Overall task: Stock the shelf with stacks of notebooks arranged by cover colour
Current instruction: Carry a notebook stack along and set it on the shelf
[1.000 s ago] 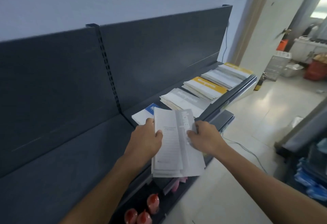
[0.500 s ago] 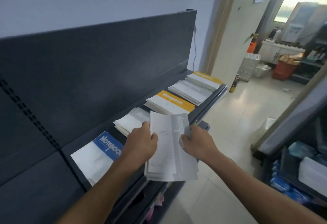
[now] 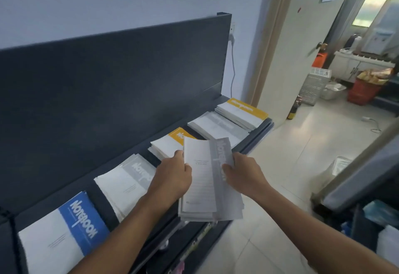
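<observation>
Both hands grip one thing: the left hand [image 3: 172,178] curls round the left edge of the held stack [image 3: 205,185], thumb on the white cover; the right hand [image 3: 244,176] pinches the grey-banded right edge. The held stack hangs in the air at the front lip of the shelf [image 3: 101,202], its lower end out past the lip; it rests on no pile.

The hold has not changed over the last second; its place along the shelf has. A second ago the blue stack [image 3: 64,230] peeped out just beyond the left hand; now it lies well to the left of the grip, down beside the left forearm. The near grey stack [image 3: 127,183] is now just left of the left hand; the near yellow stack [image 3: 168,146] sits just beyond the fingers, partly hidden behind the held stack's top edge; the far grey stack [image 3: 218,126] and far yellow stack [image 3: 244,111] lie further beyond, to the right.

So the load has passed the blue pile and come level with the grey and yellow ones. Its band is grey, so it probably belongs on a grey pile; whether the near one or the far one, the frame does not settle. Placing is not yet done.
</observation>
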Demonstrator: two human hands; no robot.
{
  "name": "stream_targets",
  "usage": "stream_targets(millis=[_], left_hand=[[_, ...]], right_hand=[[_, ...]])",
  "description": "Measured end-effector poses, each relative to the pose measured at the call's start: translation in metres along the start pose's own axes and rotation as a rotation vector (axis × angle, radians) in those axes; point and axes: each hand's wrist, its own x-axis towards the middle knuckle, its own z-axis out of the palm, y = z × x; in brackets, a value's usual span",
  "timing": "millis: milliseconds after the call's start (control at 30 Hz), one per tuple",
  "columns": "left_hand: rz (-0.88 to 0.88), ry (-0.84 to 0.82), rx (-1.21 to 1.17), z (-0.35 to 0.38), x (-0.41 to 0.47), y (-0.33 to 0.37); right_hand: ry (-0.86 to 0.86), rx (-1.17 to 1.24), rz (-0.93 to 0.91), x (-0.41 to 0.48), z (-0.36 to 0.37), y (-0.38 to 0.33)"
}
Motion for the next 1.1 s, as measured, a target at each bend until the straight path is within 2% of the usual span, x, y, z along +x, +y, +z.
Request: stream_targets(millis=[267, 467, 667, 867, 1100], left_hand=[[-0.082, 0.040, -0.001, 0.048, 0.057, 0.082], [-0.108, 0.066, -0.018, 0.072, 0.085, 0.118], [-0.158, 0.097, -0.001, 0.079, 0.111, 0.131], [-0.211, 0.154, -0.014, 0.087, 0.153, 0.129], [-0.265, 0.232, -0.074, 0.098, 0.205, 0.118]], right_hand=[[-0.023, -0.033, -0.038, 0.084, -0.056, 0.070], [-0.034, -0.021, -0.110, 0.132, -0.079, 0.105], [-0.097, 0.006, -0.147, 0.169, -0.084, 0.114], [-0.091, 0.059, -0.172, 0.215, -0.080, 0.106], [-0.061, -0.046, -0.299, 0.284, -0.073, 0.092]])
